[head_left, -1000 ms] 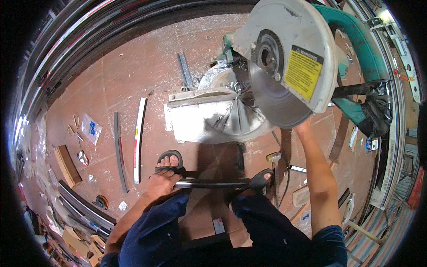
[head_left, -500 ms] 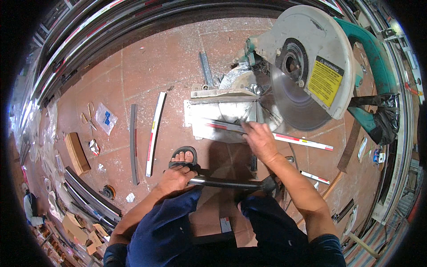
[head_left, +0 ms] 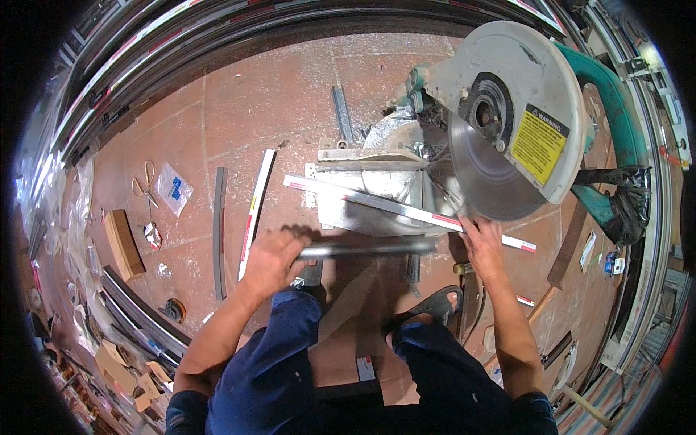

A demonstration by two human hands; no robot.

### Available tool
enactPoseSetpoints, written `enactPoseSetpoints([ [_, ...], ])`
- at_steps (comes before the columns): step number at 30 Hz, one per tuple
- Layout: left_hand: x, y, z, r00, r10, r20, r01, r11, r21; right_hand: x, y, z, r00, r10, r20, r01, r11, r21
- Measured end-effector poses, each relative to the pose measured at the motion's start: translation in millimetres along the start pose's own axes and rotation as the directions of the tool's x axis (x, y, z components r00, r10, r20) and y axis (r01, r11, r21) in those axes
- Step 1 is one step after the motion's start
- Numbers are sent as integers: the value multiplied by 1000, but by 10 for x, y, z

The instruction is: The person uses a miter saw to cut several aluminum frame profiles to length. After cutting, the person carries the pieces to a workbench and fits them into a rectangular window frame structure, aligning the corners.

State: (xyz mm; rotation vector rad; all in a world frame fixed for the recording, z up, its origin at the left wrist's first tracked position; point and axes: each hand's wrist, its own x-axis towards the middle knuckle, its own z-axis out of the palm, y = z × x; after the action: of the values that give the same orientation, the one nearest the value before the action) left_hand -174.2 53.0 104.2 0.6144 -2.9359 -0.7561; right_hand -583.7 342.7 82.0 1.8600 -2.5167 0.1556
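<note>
My left hand (head_left: 274, 259) is closed around one end of a dark, shiny metal bar (head_left: 366, 249), held level above the floor and blurred along its length. In my right hand (head_left: 481, 243) a long metal strip with a white and red film (head_left: 377, 205) is gripped toward its right end, thumb and fingers at its edge. The strip slants across the silver base (head_left: 348, 217) of a mitre saw, its left end sticking out past the base. To the right of the base, the saw's round blade (head_left: 487, 181) stands raised under a grey guard (head_left: 507, 80).
Two strips lie on the tiled floor at left, one dark (head_left: 220, 232) and one white and red (head_left: 255, 210). Farther left are scissors (head_left: 147, 185), a plastic bag (head_left: 175, 190) and a wooden block (head_left: 125, 245). Long profiles (head_left: 188, 43) are stacked along the back.
My left hand has lifted the dark bar up and forward from above my knees. My right hand has moved right along the film-covered strip, whose left end now reaches farther left.
</note>
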Motion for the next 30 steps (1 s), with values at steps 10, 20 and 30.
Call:
enactPoseSetpoints([
  [10, 841, -216, -34, 967, 91, -238, -58, 988, 143, 298, -236, 231, 959, 260, 109, -281, 840, 464],
  [20, 639, -235, 86, 900, -113, -421, 190, 971, 146, 514, -457, 353, 985, 153, 78, -171, 892, 419],
  [30, 228, -404, 498, 562, -790, -243, 326, 482, -813, 553, -445, 409, 988, 132, 77, -151, 915, 375],
])
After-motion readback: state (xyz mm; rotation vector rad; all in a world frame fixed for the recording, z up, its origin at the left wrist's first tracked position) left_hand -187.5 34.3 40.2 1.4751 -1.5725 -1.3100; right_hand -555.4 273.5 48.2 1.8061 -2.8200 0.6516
